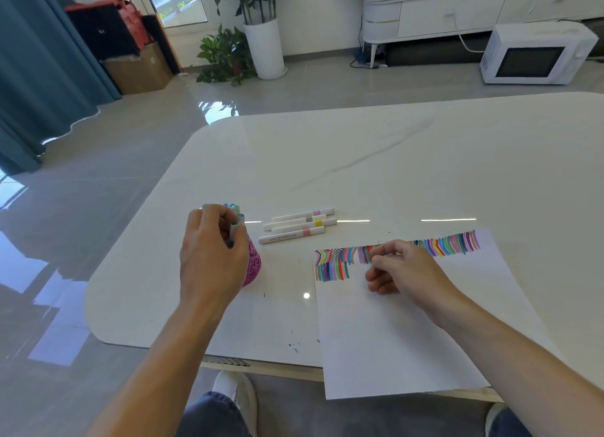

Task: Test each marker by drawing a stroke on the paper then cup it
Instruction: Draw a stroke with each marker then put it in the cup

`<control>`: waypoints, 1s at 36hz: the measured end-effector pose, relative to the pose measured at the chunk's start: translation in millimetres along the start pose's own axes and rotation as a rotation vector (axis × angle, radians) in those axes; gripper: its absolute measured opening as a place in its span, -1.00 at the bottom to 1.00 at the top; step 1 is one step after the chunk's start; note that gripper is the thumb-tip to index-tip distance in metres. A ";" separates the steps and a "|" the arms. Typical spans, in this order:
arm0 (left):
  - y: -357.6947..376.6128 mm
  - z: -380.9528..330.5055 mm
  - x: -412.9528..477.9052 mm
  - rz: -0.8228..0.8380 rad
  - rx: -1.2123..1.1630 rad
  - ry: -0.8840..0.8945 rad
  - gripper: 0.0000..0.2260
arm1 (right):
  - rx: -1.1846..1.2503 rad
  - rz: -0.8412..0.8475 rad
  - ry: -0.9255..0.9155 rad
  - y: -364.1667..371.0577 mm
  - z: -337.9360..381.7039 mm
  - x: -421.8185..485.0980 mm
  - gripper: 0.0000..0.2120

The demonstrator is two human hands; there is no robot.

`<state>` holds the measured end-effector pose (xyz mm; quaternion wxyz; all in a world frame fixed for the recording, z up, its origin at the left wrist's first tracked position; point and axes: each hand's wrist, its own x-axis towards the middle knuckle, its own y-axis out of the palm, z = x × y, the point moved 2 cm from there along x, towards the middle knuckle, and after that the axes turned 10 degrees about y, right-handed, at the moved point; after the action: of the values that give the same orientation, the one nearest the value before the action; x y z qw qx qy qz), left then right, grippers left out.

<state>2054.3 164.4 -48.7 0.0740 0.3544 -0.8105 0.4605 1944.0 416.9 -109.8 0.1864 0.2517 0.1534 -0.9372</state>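
A pink openwork cup [253, 263] stands on the white table [392, 149], with several marker caps showing above it. My left hand [212, 253] is over the cup and pinches a white marker [238, 229] at its top. Several white markers [299, 225] with coloured bands lie side by side on the table just right of the cup. A white paper sheet [408, 338] lies at the front right, with rows of coloured strokes [333, 262] along its far edge. My right hand [397, 270] rests on the paper with fingers loosely curled, holding nothing.
The paper overhangs the table's near edge. Small blue ink spots [294, 346] mark the table near the front. On the floor beyond stand a white microwave [532, 56], potted plants [261, 28] and cardboard boxes [140, 67].
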 end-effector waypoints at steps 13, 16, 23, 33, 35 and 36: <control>5.3 -16.2 -1.0 -0.092 0.085 0.258 -0.81 | 0.004 0.002 0.002 -0.2 -0.5 1.8 -0.90; 13.8 -23.5 -2.2 -0.087 0.115 0.374 -0.83 | 0.008 0.005 0.001 -0.7 -0.4 2.1 -0.90; 49.8 -25.6 -9.2 0.282 0.063 0.333 -0.78 | 0.101 0.000 -0.003 -10.1 3.3 3.4 -0.88; 84.8 -4.2 -16.3 0.533 0.243 0.247 -0.62 | 0.109 -0.018 0.000 -18.7 1.9 3.8 -0.86; 86.1 -6.9 -16.0 0.516 0.274 0.270 -0.61 | 0.105 -0.016 0.006 -18.2 1.1 4.2 -0.86; 86.4 -8.3 -15.9 0.509 0.296 0.284 -0.61 | 0.103 -0.014 0.008 -17.8 1.2 4.5 -0.87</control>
<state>2008.8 207.2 -111.0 0.0167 0.0795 -0.7789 0.6219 1932.3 431.0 -107.8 0.1659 0.2634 0.1077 -0.9442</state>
